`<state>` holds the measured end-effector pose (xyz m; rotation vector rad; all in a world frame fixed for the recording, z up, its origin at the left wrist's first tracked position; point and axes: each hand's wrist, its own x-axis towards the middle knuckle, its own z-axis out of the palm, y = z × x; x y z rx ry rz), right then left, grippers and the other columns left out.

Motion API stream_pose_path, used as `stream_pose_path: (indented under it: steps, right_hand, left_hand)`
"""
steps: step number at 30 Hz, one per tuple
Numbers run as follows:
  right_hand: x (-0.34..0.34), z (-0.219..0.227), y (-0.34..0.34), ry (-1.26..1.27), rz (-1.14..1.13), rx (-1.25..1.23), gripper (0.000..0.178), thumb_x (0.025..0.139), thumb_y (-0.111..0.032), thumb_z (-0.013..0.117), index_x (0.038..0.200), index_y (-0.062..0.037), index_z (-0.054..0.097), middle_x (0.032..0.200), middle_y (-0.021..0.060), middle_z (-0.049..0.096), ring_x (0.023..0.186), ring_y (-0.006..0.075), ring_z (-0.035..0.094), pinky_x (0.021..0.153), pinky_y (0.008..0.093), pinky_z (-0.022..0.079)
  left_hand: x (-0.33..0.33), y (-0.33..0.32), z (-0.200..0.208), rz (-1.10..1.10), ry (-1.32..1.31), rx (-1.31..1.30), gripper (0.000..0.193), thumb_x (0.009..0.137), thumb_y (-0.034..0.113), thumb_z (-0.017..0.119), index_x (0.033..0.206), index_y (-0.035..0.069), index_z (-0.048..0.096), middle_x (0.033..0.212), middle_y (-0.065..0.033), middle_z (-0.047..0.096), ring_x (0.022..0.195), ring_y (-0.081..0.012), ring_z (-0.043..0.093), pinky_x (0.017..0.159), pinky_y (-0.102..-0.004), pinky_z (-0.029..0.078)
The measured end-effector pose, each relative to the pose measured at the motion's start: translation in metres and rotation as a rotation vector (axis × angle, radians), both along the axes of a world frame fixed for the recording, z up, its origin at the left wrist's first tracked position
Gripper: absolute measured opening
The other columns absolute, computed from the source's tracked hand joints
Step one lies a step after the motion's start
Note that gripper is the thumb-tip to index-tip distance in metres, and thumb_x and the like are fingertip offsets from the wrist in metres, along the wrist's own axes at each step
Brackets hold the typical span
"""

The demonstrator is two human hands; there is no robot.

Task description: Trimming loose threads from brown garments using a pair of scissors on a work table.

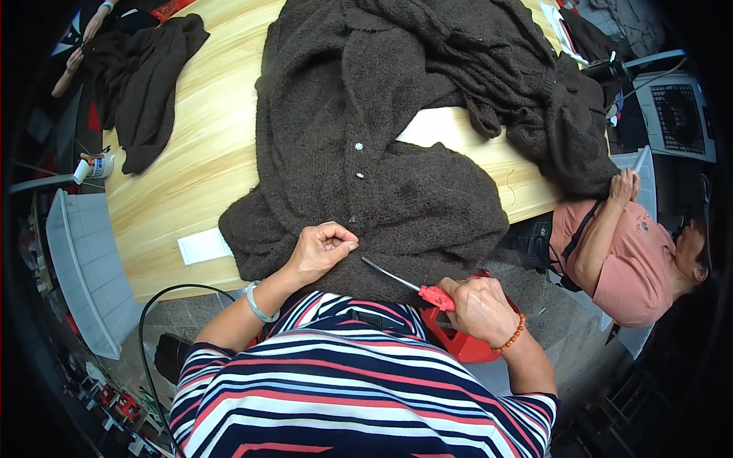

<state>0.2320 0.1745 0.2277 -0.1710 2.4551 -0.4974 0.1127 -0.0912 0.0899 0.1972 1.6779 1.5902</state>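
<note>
A dark brown knitted cardigan (366,145) with small pale buttons lies spread on a light wooden table (191,168). My left hand (321,250) pinches the cardigan's lower front edge near the button line. My right hand (477,307) grips red-handled scissors (427,294), whose thin metal blades point left toward the pinched spot, a short way from my left fingers. My striped top fills the lower part of the view.
Another brown knit (141,84) lies at the table's far left. A white paper slip (202,246) sits near the table edge. A person in a pink shirt (626,252) sits at the right, one hand on knitwear. A grey crate (88,267) stands at the left.
</note>
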Motion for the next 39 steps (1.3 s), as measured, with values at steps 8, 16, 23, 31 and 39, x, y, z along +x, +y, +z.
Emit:
stream_pose_path:
  steps: [8, 16, 23, 31, 39]
  right_hand:
    - [-0.001, -0.006, 0.000, 0.128, -0.076, -0.053, 0.023, 0.071, -0.010, 0.067, 0.092, -0.0031, 0.061, 0.073, 0.0160, 0.065, 0.073, 0.0323, 0.066, 0.063, 0.0419, 0.053]
    - [-0.010, -0.005, 0.000, 0.072, -0.184, 0.006, 0.027, 0.071, -0.008, 0.067, 0.096, -0.0043, 0.060, 0.079, 0.0177, 0.064, 0.080, 0.0356, 0.065, 0.070, 0.0457, 0.051]
    - [-0.013, 0.001, 0.000, -0.091, -0.119, 0.044, 0.027, 0.071, -0.008, 0.067, 0.096, -0.0043, 0.060, 0.080, 0.0187, 0.064, 0.080, 0.0349, 0.065, 0.069, 0.0451, 0.051]
    - [-0.013, -0.011, 0.004, 0.155, -0.230, -0.047, 0.029, 0.072, -0.007, 0.066, 0.100, -0.0056, 0.061, 0.082, 0.0146, 0.065, 0.083, 0.0339, 0.064, 0.071, 0.0442, 0.052]
    - [-0.024, -0.017, 0.005, 0.176, -0.276, -0.005, 0.022, 0.076, -0.008, 0.066, 0.097, -0.0059, 0.061, 0.081, 0.0167, 0.066, 0.078, 0.0352, 0.065, 0.068, 0.0449, 0.052]
  left_hand:
    - [-0.011, 0.000, 0.014, -0.023, 0.027, -0.155, 0.019, 0.091, 0.010, 0.068, 0.106, -0.001, 0.065, 0.081, 0.0005, 0.063, 0.068, -0.0033, 0.057, 0.061, -0.0174, 0.048]
    - [-0.024, 0.033, 0.002, -0.102, 0.540, -0.167, 0.021, 0.080, 0.005, 0.075, 0.097, -0.001, 0.067, 0.075, -0.0025, 0.059, 0.060, -0.0067, 0.054, 0.055, -0.0216, 0.045]
    - [-0.021, 0.026, -0.003, -0.047, 0.488, -0.162, 0.010, 0.081, 0.005, 0.073, 0.088, 0.000, 0.069, 0.078, -0.0042, 0.062, 0.061, -0.0074, 0.056, 0.055, -0.0218, 0.045]
    - [-0.046, 0.046, 0.011, 0.110, 0.692, -0.345, 0.052, 0.078, 0.017, 0.079, 0.122, 0.005, 0.054, 0.107, -0.0111, 0.053, 0.072, -0.0138, 0.058, 0.060, -0.0264, 0.050]
    - [-0.074, 0.062, -0.018, -0.025, 0.480, -0.262, 0.012, 0.079, 0.007, 0.072, 0.088, -0.001, 0.068, 0.080, -0.0096, 0.069, 0.074, -0.0140, 0.063, 0.069, -0.0263, 0.048]
